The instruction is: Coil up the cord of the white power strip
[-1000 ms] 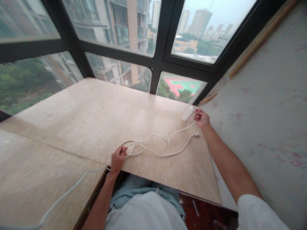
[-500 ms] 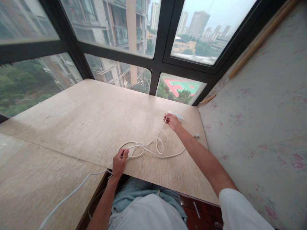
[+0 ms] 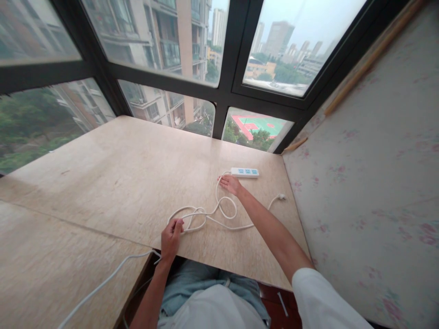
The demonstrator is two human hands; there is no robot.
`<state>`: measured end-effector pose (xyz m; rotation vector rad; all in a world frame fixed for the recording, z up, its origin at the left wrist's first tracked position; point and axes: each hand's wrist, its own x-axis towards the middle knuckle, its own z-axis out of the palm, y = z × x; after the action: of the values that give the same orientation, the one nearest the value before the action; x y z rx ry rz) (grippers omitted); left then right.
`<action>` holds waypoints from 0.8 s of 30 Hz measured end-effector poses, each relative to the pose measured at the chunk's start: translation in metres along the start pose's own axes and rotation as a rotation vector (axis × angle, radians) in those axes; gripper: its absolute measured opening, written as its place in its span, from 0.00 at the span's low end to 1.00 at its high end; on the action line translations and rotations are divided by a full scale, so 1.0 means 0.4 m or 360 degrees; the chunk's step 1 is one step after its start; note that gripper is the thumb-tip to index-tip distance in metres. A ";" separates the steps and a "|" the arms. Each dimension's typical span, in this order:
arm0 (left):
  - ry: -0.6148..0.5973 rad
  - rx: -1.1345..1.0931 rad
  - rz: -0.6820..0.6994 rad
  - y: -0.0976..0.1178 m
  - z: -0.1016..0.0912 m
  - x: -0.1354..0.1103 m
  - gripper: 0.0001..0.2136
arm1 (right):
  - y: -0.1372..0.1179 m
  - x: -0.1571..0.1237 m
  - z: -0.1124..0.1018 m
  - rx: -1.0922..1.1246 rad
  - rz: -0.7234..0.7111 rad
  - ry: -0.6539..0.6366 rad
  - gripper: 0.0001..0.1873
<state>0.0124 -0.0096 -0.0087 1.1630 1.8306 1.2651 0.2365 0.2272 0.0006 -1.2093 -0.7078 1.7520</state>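
A white power strip with blue socket faces lies at the back right of the tabletop. Its white cord runs in loose loops toward me and ends in a plug near the wall. My left hand is closed around the looped end of the cord at the front edge. Just below the strip, my right hand has its fingers stretched out beside the cord, the fingertips close to it; whether they touch it I cannot tell.
The beige tabletop meets dark-framed windows behind and a flowered wall on the right. Another white cable crosses the left board and dips into a gap at the front edge. A thin pale strip lies on the floor.
My right hand has let go near the power strip and moved left and slightly toward me, its fingers now straightened. The strip and plug are uncovered. My left hand keeps its hold.
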 end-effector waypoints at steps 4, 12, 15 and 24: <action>0.0031 -0.0122 -0.0069 0.003 0.006 0.008 0.17 | -0.006 -0.027 -0.044 -0.0022 -0.0069 0.0112 0.07; -0.0102 -0.0719 -0.0108 0.055 0.002 0.013 0.14 | 0.068 -0.206 -0.173 -0.0093 -0.0563 0.0749 0.12; -0.0152 -0.1001 -0.0150 0.103 0.008 0.018 0.14 | 0.153 -0.304 -0.201 -0.0366 -0.0870 0.1004 0.11; -0.0381 -0.1408 -0.0214 0.193 0.045 0.032 0.11 | 0.277 -0.459 -0.110 -0.1922 -0.0951 0.0156 0.16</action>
<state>0.0467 0.0210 0.0574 0.6369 0.9562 1.5292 0.2681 0.0123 -0.0266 -1.5452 -1.9614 0.6670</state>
